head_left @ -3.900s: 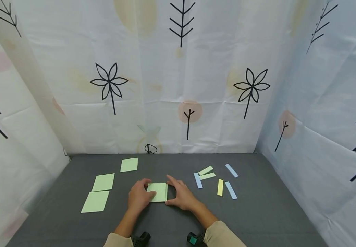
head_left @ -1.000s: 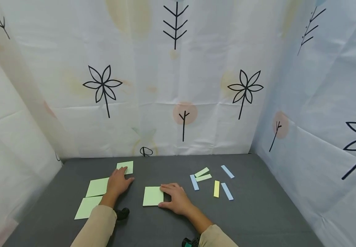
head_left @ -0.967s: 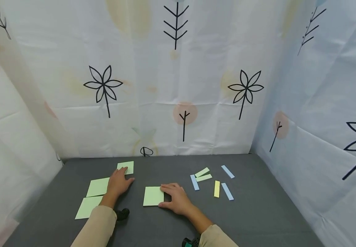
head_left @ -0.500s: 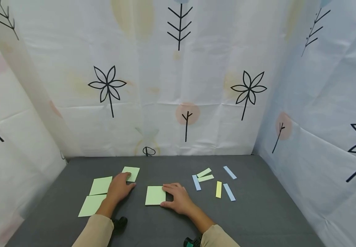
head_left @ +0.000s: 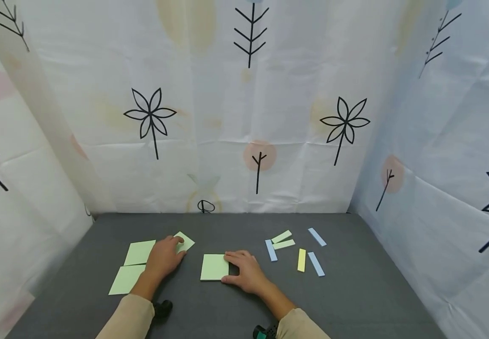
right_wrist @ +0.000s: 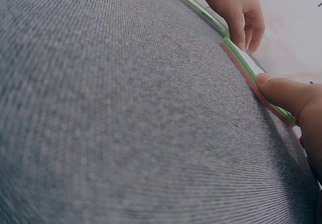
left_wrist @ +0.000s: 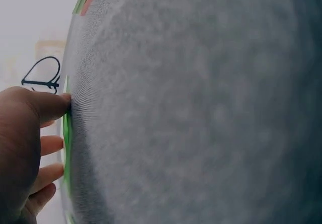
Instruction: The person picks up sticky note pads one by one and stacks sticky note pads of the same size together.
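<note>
My right hand point(head_left: 246, 273) holds a thin stack of pale green square sheets point(head_left: 213, 267) by its right side, thumb at the near corner and fingers at the far one. In the right wrist view the stack point(right_wrist: 246, 58) shows layered green edges with a pinkish layer at the bottom. To the left and farther back, the fingertips of my left hand point(head_left: 164, 256) rest on a single pale green square sheet point(head_left: 187, 242), lying turned cornerwise and partly covered by the hand. In the left wrist view, thumb and fingers meet this sheet's green edge point(left_wrist: 67, 148).
Two more green squares, one farther point(head_left: 138, 253) and one nearer point(head_left: 126, 279), lie left of my left forearm. Right of the stack lie scattered narrow strips: blue point(head_left: 316, 264), yellow point(head_left: 301, 260) and green point(head_left: 284, 244). A patterned white curtain point(head_left: 210, 165) borders the dark table.
From both hands on the stack, my left hand has moved to the far-left sheet, drawn it a little closer and turned it cornerwise. My right hand has stayed at the stack.
</note>
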The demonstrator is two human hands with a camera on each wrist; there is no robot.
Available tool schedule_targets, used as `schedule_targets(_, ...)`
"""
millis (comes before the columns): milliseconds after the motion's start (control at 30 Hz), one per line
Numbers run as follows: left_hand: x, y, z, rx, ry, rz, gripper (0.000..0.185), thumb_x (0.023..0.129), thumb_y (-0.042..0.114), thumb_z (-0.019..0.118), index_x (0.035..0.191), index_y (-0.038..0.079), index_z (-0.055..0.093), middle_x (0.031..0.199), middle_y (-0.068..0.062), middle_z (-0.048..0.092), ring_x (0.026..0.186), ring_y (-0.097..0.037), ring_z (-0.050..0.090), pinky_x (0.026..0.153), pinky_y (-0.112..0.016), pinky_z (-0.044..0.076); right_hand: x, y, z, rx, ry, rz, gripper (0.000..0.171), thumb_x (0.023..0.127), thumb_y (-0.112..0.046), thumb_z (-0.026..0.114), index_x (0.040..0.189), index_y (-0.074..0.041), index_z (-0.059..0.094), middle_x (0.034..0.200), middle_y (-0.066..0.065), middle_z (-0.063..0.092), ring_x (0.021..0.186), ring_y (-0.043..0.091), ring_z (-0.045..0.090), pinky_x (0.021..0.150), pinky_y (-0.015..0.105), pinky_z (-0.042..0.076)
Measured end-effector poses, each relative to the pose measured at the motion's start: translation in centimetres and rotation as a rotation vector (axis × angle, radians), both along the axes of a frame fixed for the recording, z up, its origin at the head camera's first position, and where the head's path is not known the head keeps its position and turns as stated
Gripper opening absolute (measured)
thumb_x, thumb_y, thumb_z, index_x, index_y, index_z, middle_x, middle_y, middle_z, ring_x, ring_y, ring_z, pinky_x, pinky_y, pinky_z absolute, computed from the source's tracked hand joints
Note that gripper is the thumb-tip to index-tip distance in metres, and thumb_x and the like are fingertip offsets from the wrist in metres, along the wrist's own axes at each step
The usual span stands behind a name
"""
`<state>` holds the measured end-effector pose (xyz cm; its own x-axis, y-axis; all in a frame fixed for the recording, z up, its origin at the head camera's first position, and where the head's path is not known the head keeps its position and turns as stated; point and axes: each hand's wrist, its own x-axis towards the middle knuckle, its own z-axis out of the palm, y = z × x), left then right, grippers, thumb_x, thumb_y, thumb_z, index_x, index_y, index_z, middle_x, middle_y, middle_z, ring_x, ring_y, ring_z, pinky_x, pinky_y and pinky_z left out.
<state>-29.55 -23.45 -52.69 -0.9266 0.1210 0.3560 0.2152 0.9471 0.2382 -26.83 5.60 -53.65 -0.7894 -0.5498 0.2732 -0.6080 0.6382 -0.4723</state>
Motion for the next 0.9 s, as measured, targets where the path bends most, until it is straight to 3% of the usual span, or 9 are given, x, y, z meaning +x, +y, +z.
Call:
schedule_targets(200, 0.0, 0.2, 0.4, -0.115, 0.059, -0.052, 0.022, 0.082, 0.021, 0.073, 0.097, 0.006, 0.067, 0.084, -0.009, 0.060, 0.075, -0.031, 0.061, 0.081, -0.052, 0.045, 0.0, 0.0, -0.1, -0.011, 0.021, 0.007, 0.062, 0.085, -0.044, 0.073, 0.136, -0.012, 0.059, 0.140, -0.001, 0.053, 0.125, 0.023, 0.046, 0.095, 0.061, 0.036)
schedule_targets(433, -0.3, -0.5, 0.6, -0.071, 0.028, -0.039, 0.021, 0.085, 0.026, 0.072, 0.095, 0.008, 0.068, 0.079, -0.006, 0.063, 0.067, -0.025, 0.059, 0.070, -0.049, 0.048, -0.1, 0.0, -0.1, -0.003, 0.019, 0.006, 0.061, 0.084, -0.043, 0.073, 0.136, -0.013, 0.059, 0.140, -0.001, 0.053, 0.125, 0.022, 0.046, 0.096, 0.058, 0.036)
schedule_targets(633, -0.2, -0.9, 0.9, -0.013, -0.054, -0.043, 0.025, 0.088, 0.035, 0.071, 0.092, 0.010, 0.072, 0.086, -0.006, 0.065, 0.080, -0.031, 0.063, 0.073, -0.050, 0.048, 0.0, 0.0, 0.1, -0.005, 0.008, 0.003, 0.061, 0.084, -0.042, 0.074, 0.136, -0.013, 0.059, 0.140, -0.001, 0.053, 0.125, 0.022, 0.045, 0.097, 0.056, 0.035)
schedule_targets(900, 0.3, -1.2, 0.8, 0.045, -0.086, -0.093, 0.019, 0.088, 0.023, 0.071, 0.097, 0.006, 0.072, 0.103, -0.013, 0.065, 0.102, -0.040, 0.056, 0.088, -0.056, 0.042, 0.1, 0.1, 0.1, 0.005, 0.025, 0.001, 0.061, 0.085, -0.042, 0.074, 0.136, -0.013, 0.058, 0.140, -0.001, 0.053, 0.126, 0.022, 0.045, 0.097, 0.054, 0.036)
